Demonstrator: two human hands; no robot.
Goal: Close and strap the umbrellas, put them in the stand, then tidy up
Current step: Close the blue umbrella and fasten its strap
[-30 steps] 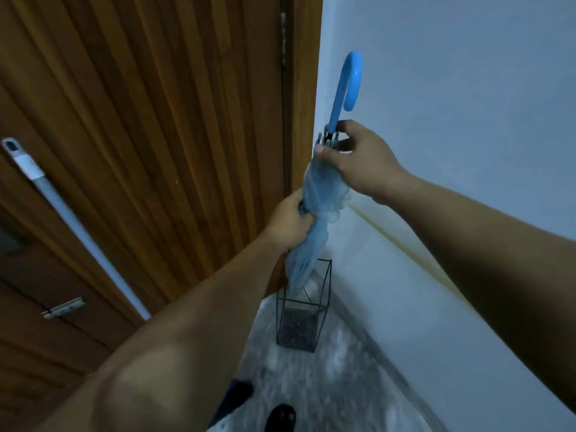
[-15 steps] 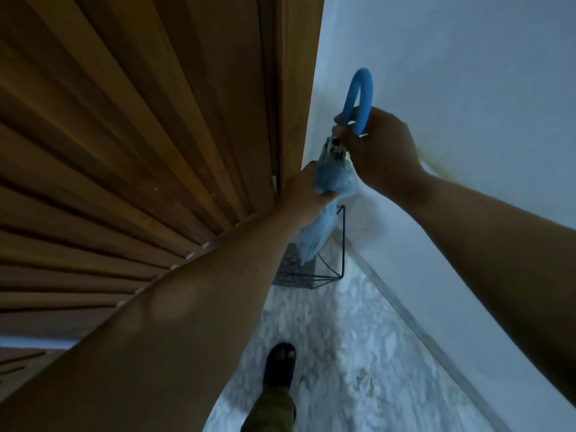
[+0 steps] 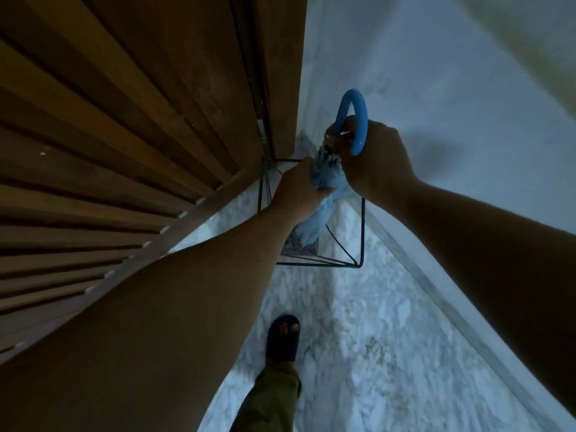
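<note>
Pale marble floor meets a light wall in a narrow corner, and a brown wooden slatted door fills the left side of the head view. Right in this corner stands a black wire umbrella stand, open on top, with a dark base at the bottom.

Above the stand the person holds a light blue umbrella, folded, its cloth gathered but loose. The right hand has its grip clamped on the shaft just below the curved blue handle, which points up. The left hand has its grip clamped around the bunched cloth a little lower. The lower end of the umbrella is already inside the wire frame and points toward the base; I cannot tell if the tip touches the bottom. I cannot see a strap around the cloth, because the left hand covers this part.

At the lower edge one foot in a dark sandal stands on the floor, well apart from the stand.

My judgement is that the step in hand is putting this umbrella into the stand. The next move calls for lowering it straight down until the tip rests on the base, then freeing the left hand first, so the cloth does not catch on the wire rim, and last letting go of the shaft.
</note>
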